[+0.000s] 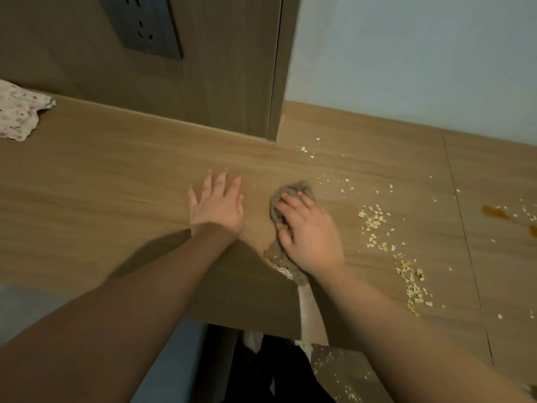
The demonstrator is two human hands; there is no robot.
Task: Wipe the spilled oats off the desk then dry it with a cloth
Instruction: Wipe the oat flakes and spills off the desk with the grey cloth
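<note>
My right hand (308, 234) presses a crumpled grey-brown cloth (293, 190) onto the wooden desk (116, 184), its fingers curled over the cloth's top. The cloth's tail trails back under my wrist to the desk's front edge. My left hand (216, 203) lies flat on the desk just left of the cloth, fingers spread and holding nothing. Spilled oats (377, 225) are scattered to the right of the cloth, with a denser trail of oats (412, 283) nearer the front. Orange-brown liquid spots (494, 212) sit at the far right.
A floral cloth (20, 112) lies at the desk's back left. A brown panel with a dark power socket (142, 24) rises behind the desk, beside a pale wall (406, 53). Below the front edge a lower surface (340, 370) holds fallen oats.
</note>
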